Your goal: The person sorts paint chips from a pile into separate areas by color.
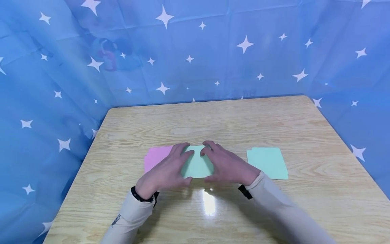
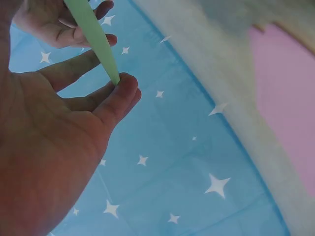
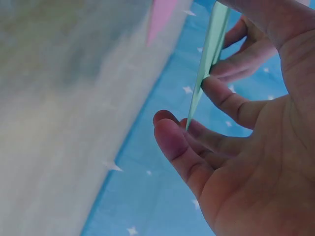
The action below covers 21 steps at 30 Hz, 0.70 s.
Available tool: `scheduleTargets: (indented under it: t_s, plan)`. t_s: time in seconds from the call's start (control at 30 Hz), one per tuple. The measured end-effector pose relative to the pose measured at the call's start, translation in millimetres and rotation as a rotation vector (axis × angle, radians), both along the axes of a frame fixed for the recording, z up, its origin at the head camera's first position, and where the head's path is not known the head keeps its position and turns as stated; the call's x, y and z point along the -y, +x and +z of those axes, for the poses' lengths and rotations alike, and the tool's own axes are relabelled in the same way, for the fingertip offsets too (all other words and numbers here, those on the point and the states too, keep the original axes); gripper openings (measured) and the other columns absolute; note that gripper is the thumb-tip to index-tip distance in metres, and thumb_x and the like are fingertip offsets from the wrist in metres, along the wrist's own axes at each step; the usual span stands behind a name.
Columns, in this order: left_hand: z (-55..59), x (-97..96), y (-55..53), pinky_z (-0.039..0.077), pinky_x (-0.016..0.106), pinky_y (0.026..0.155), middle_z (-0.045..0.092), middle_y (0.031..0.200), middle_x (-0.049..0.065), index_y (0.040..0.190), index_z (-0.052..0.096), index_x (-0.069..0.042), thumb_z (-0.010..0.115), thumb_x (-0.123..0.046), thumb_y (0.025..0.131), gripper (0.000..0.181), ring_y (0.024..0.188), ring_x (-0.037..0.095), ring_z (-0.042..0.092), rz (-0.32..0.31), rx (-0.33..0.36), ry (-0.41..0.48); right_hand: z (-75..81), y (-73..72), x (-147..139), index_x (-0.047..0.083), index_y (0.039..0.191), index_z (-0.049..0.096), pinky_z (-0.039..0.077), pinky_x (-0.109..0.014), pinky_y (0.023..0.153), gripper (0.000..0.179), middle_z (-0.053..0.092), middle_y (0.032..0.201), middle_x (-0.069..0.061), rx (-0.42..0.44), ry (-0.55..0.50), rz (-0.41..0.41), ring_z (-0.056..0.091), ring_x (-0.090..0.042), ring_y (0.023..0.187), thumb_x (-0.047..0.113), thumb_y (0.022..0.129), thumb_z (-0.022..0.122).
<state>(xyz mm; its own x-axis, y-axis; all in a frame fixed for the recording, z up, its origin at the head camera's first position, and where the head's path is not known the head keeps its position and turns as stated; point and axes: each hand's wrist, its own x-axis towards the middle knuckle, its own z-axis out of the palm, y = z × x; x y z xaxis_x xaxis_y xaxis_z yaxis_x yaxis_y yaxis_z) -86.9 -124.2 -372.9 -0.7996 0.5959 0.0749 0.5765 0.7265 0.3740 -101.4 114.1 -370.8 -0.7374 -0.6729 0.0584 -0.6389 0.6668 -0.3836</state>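
Observation:
A mint-green sheet of paper (image 1: 198, 164) is held between both hands, close over the middle of the table. My left hand (image 1: 170, 171) grips its left edge, with curled fingers at the far corner and the thumb near the close corner. On the opposite edge, my right hand (image 1: 228, 166) holds it the same way. Seen edge-on in the left wrist view, the green paper (image 2: 101, 46) meets the left fingertips. The right wrist view likewise shows the thin green paper (image 3: 209, 54) among the right fingers.
Pink paper (image 1: 155, 157) lies on the table, partly hidden by the left hand. To the right lies a slightly uneven stack of mint-green paper (image 1: 268, 162). A blue curtain with white stars (image 1: 213, 67) hangs behind the wood-grain table (image 1: 195, 125).

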Motion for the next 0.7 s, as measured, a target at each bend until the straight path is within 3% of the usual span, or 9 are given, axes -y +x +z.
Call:
scheduleTargets:
  t_s: [0.37, 0.7]
  plan:
    - [22.8, -16.8, -12.6, 0.05, 0.03, 0.089, 0.035, 0.148, 0.011, 0.138, 0.051, -0.01, 0.075, -0.036, 0.074, 0.073, 0.131, 0.021, 0.035, -0.026, -0.106, 0.024, 28.0, -3.8, -24, 0.011, 0.123, 0.052, 0.053, -0.032, 0.086, 0.067, 0.039, 0.147, -0.011, -0.094, -0.07, 0.001, 0.05, -0.023, 0.122, 0.039, 0.072, 0.085]
    - [29.0, -62.7, -25.1, 0.05, 0.029, 0.088, 0.035, 0.148, 0.014, 0.138, 0.05, -0.008, 0.072, -0.036, 0.078, 0.07, 0.135, 0.025, 0.032, -0.081, -0.141, -0.009, 38.5, -2.3, -64, 0.013, 0.126, 0.053, 0.053, -0.041, 0.088, 0.067, 0.037, 0.15, -0.012, -0.098, 0.007, -0.097, 0.043, -0.028, 0.131, 0.038, 0.073, 0.085]
